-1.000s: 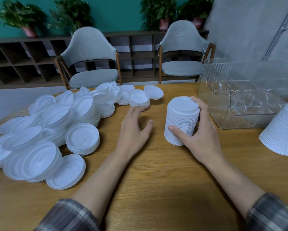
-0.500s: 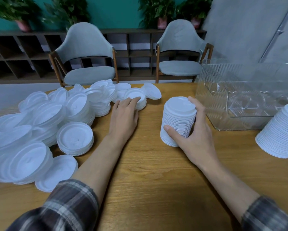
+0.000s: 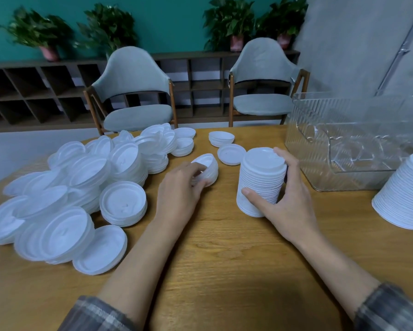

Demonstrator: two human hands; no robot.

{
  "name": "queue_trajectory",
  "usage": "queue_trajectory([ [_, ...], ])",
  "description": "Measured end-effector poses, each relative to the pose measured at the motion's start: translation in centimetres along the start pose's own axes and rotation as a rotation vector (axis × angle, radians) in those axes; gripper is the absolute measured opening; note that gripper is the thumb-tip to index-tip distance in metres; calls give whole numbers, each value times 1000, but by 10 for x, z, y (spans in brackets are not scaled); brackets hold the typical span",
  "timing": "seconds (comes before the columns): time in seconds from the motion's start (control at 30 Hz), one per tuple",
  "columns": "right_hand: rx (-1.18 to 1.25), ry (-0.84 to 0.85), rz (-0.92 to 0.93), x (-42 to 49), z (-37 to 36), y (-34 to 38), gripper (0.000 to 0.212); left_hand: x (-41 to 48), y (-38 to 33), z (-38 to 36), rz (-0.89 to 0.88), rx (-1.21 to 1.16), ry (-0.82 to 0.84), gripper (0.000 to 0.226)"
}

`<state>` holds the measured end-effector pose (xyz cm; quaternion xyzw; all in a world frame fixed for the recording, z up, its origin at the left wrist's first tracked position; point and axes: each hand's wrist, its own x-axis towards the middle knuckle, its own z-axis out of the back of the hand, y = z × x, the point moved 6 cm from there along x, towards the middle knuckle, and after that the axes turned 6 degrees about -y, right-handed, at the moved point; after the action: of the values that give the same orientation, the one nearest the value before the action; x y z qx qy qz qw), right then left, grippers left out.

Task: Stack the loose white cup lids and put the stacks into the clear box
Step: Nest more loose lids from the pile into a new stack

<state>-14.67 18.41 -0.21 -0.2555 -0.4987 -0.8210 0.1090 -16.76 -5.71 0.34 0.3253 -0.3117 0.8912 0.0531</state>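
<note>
My right hand (image 3: 289,194) grips a tall stack of white lids (image 3: 260,180) that stands on the wooden table (image 3: 224,271), thumb low on the front, fingers round the top and back. To its left, my left hand (image 3: 179,187) holds a small stack of lids (image 3: 209,167), tilted and lifted off the table. A big heap of loose white lids (image 3: 81,187) covers the table's left side. At the right rear stands the clear box (image 3: 358,144), with no lids inside.
Another tall stack of lids (image 3: 406,194) leans at the right edge, in front of the box. A single lid (image 3: 231,154) and a short stack (image 3: 221,138) lie behind my hands. Two grey chairs (image 3: 133,91) stand beyond the table.
My left hand reached to the small stack at the back, took hold of it and pulled it toward me, tilted. My right hand kept its grip on the tall stack.
</note>
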Motion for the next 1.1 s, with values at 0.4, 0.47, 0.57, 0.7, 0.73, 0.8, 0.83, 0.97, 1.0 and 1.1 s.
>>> queue_trajectory([
  [0.4, -4, 16, -11, -1, -1, 1, 94, 8, -18, 17, 123, -214, 3, 17],
  [0.47, 1, 15, -9, -1, -1, 2, 94, 7, -21, 20, 121, -221, -12, 14],
  [0.57, 23, 8, 1, -1, -1, 6, 93, 9, -23, 26, 185, -309, -55, 11],
  [0.7, 88, -25, -2, -2, 1, 10, 82, 10, -24, 26, 355, -648, -64, 12],
  [0.73, 105, -35, -3, -2, 1, 11, 80, 10, -26, 25, 401, -747, -58, 15],
  [0.8, 140, -51, -7, -3, 3, 13, 76, 9, -28, 23, 482, -899, -46, 21],
  [0.83, 150, -57, -8, -3, 3, 14, 74, 9, -29, 22, 519, -971, -38, 23],
  [0.97, 159, -52, -1, -4, 2, 17, 71, 4, -37, 11, 607, -1181, 60, 34],
  [1.0, 159, -46, 5, -4, 1, 18, 71, 2, -40, 8, 589, -1178, 91, 36],
  [1.1, 163, -39, 19, -6, -1, 20, 79, -2, -48, 3, 469, -1038, 126, 36],
])
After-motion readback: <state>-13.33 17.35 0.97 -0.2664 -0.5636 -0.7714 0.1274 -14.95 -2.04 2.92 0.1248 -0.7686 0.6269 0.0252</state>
